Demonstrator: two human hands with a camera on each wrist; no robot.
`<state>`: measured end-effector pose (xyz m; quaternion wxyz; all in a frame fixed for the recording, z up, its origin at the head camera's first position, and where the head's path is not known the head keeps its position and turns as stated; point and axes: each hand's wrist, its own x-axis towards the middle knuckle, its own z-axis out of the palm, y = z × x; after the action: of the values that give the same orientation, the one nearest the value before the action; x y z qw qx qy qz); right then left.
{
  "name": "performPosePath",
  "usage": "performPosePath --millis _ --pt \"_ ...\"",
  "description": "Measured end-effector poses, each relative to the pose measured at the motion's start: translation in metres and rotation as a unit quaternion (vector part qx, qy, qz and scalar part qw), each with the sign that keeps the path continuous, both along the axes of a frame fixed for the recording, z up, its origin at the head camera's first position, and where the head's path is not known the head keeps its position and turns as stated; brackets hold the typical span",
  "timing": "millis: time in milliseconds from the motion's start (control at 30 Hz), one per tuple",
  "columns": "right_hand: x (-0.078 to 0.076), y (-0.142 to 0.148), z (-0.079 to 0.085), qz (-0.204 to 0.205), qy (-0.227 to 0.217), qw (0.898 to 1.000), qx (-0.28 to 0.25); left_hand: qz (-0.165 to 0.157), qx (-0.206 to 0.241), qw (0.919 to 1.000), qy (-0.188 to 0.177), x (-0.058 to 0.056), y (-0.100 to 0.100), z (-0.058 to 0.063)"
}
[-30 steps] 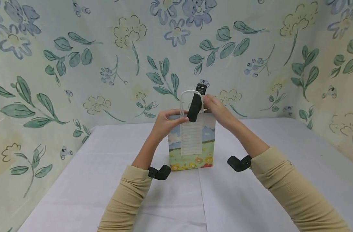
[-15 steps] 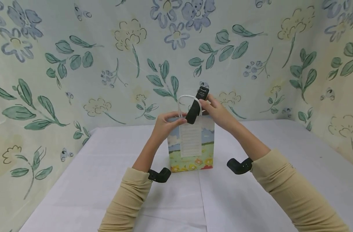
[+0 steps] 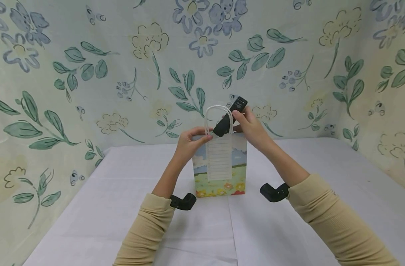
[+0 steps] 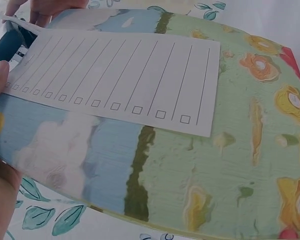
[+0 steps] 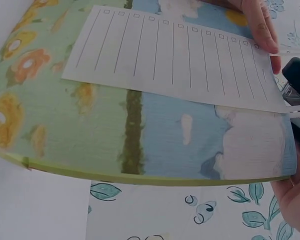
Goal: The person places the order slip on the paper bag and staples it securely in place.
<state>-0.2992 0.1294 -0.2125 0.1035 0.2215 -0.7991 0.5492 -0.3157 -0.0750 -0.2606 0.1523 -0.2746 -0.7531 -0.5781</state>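
A paper gift bag (image 3: pixel 239 162) with a painted sky and flower field stands upright on the table, its white handle (image 3: pixel 219 106) raised. Against its front lies a lined checklist sheet (image 3: pixel 219 160) with small boxes. My left hand (image 3: pixel 186 145) pinches the bag's top edge at the left, thumb in front. My right hand (image 3: pixel 256 130) grips a black stapler (image 3: pixel 239 105), tilted with its lower end at the top of the sheet, partly behind the handle. The right wrist view shows the stapler (image 5: pixel 296 75) at its right edge; its jaws are mostly hidden there.
A white cloth (image 3: pixel 122 207) covers the table. Floral fabric (image 3: pixel 122 59) hangs behind and at the sides. Black wrist cameras (image 3: pixel 184 201) sit below both sleeves.
The stapler has tilted further right at its upper end, and its lower end has risen slightly away from my left thumb. My left hand keeps its hold on the bag's edge.
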Motion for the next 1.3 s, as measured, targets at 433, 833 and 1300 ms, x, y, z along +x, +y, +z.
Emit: performPosePath --millis 433,833,1300 --pt "0.0 0.01 -0.005 -0.051 0.008 0.996 -0.078 -0.006 0.032 0.9992 -0.022 0.0 -0.003 -0.006" --pt "-0.002 0.022 -0.01 -0.117 -0.013 0.979 -0.17 -0.031 0.054 0.9978 -0.023 -0.001 -0.006 -0.012" --pt "0.007 0.035 -0.023 -0.087 0.008 0.957 -0.276 -0.042 0.062 0.9969 -0.026 0.013 -0.01 -0.01"
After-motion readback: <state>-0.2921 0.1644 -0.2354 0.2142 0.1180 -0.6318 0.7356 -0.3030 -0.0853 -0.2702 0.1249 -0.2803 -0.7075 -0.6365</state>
